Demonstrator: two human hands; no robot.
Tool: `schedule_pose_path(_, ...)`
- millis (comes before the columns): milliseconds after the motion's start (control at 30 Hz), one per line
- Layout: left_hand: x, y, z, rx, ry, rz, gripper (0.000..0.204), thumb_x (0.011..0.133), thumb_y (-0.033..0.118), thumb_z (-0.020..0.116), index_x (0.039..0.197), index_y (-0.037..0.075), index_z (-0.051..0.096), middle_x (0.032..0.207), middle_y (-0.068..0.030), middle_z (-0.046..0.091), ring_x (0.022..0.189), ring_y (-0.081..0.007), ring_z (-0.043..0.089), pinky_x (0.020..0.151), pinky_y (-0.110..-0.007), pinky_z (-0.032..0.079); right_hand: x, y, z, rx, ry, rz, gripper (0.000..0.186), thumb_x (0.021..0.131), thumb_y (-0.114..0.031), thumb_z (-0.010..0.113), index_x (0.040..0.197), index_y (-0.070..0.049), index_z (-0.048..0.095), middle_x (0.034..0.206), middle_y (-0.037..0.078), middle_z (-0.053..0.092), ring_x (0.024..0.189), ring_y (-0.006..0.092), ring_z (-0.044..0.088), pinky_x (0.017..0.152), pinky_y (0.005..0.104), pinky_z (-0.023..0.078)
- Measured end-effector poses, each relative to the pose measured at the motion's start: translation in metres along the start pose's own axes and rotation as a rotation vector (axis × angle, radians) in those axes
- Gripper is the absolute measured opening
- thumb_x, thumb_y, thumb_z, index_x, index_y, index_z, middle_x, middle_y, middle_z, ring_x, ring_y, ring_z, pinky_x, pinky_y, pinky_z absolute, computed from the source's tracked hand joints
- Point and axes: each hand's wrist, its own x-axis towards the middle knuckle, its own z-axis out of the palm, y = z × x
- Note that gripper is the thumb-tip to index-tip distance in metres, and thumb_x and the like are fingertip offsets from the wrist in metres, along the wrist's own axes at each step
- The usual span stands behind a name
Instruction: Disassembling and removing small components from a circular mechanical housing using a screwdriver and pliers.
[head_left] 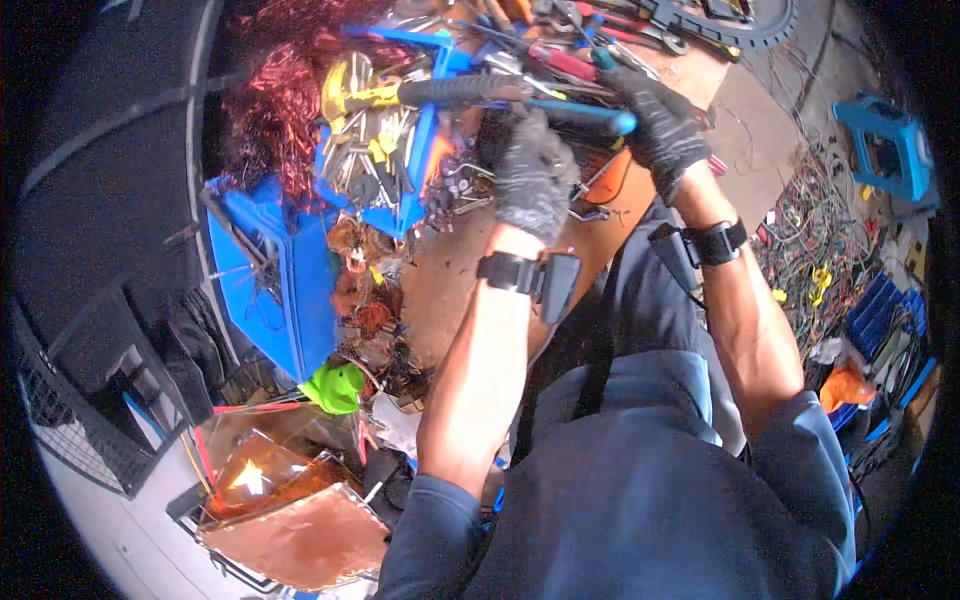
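My left hand (540,175), in a dark grey glove, is closed at the butt of a hammer (460,90). The hammer has a black ribbed grip and a yellow head end, and lies across above a blue bin. Between my hands is a tool with a dark blue handle and a teal end (622,123). My right hand (660,130), gloved alike, reaches over the tool pile, its fingertips beside a teal-tipped handle (604,59). Its fingers are blurred, so their grip is unclear. A red-handled tool (562,63) lies just left of them.
A blue bin (415,190) holds metal bits and yellow pieces, beside reddish wire tangles (275,110). Another blue bin (275,285) stands nearer left. Copper-coloured sheets (300,535) lie lower left. Loose cables (815,235) and a teal frame (885,150) are at right.
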Motion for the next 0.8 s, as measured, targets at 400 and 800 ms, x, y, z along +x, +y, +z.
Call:
schedule_pose_path(400,-0.017,-0.027,-0.078,0.645,0.315,0.133,0.017,0.096,0.027,0.070,0.107,0.015,0.065,0.083,0.0060,0.056,0.063,-0.0053,0.049,0.053,-0.024,0.039,-0.023,-0.027,0.004,0.529,0.024,0.868,0.031,0.093,-0.036,0.073,0.097,-0.005,0.075,0.076,-0.002,0.064,0.065,0.0087,0.055,0.056,0.0271,0.044)
schedule_pose_path(800,0.018,0.044,-0.100,1.730,0.724,0.597,0.030,0.095,0.032,0.056,0.108,0.006,0.061,0.087,-0.0239,0.069,0.080,-0.0444,0.069,0.067,-0.052,0.053,0.014,-0.003,-0.026,0.428,0.081,0.717,0.031,0.094,-0.034,0.072,0.100,-0.004,0.073,0.085,0.004,0.070,0.076,0.0134,0.062,0.068,0.0302,0.052)
